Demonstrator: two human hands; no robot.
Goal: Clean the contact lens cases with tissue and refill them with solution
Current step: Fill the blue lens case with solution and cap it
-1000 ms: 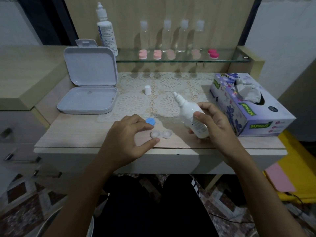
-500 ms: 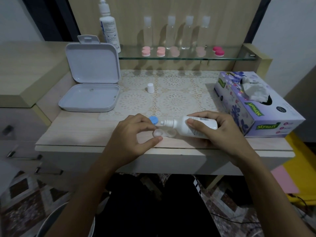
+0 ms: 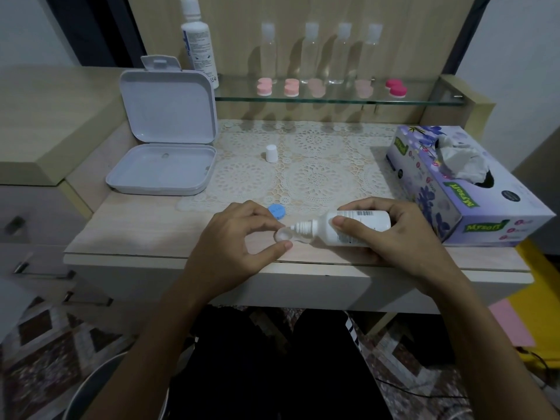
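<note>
The head view looks down on a pale tabletop [image 3: 127, 234] where both hands work close to the near edge. The left hand [image 3: 233, 241] curls its thumb and forefinger around the left well of a clear contact lens case [image 3: 283, 234], pinching it so that it stays put on the tabletop while it is filled. The right hand [image 3: 391, 234] is wrapped around a small white solution bottle [image 3: 348, 227], thumb on the near side and fingers over the far side, and holds it tipped almost flat with the nozzle pointing left, its tip right at the open well; this reads as the refill step, with the grip placed for a squeeze. Whether liquid is coming out cannot be told.

A blue case cap [image 3: 277, 212] lies just beyond the left hand, set aside so that the well is open. The bottle's small white cap [image 3: 271, 153] stands upright farther back on the lace mat [image 3: 318, 180]. At the far left an open white box [image 3: 163, 147] sits with its lid propped up. On the right a tissue box [image 3: 454, 189] with a tissue sticking out is within reach for wiping. On the far glass shelf [image 3: 424, 100] stand a larger bottle [image 3: 198, 43], four clear bottles and a row of pink cases [image 3: 291, 87].
</note>
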